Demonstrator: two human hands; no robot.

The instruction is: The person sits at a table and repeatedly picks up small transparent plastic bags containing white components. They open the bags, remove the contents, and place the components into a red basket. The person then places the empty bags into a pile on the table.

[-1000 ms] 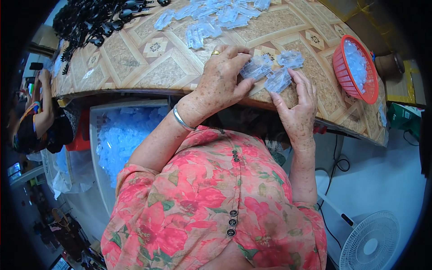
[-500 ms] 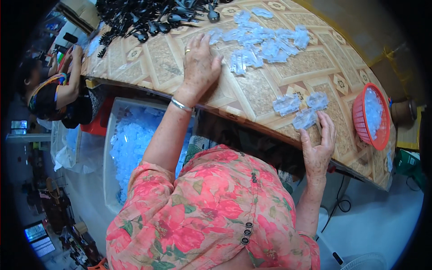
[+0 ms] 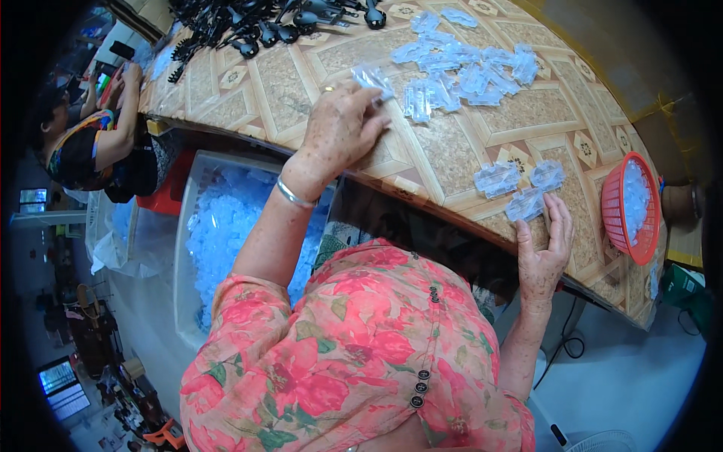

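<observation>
My left hand [image 3: 339, 128], with a ring and a bracelet, reaches over the table with its fingers closed on the edge of a small clear plastic packet [image 3: 372, 80]. Just beyond it lies a loose pile of similar clear packets [image 3: 471, 75]. My right hand [image 3: 544, 248] rests at the table's near edge, fingers and thumb apart. Its fingertips are beside or touching another clear packet [image 3: 525, 204]. Two more packets, one on the left [image 3: 497, 179] and one on the right [image 3: 547, 175], lie just past that one. What the packets contain is too small to tell.
A red plastic basket [image 3: 629, 218] of clear pieces stands at the right. Black kitchen utensils [image 3: 263, 22] are heaped at the far left. Below the table's edge sits a large white bin [image 3: 184, 248] of clear packets. Another person [image 3: 94, 147] works at the left end.
My left hand has drawn its packet slightly nearer, away from the pile, and its fingers have curled. My right hand stays by the same packet. The whole view has shifted slightly.
</observation>
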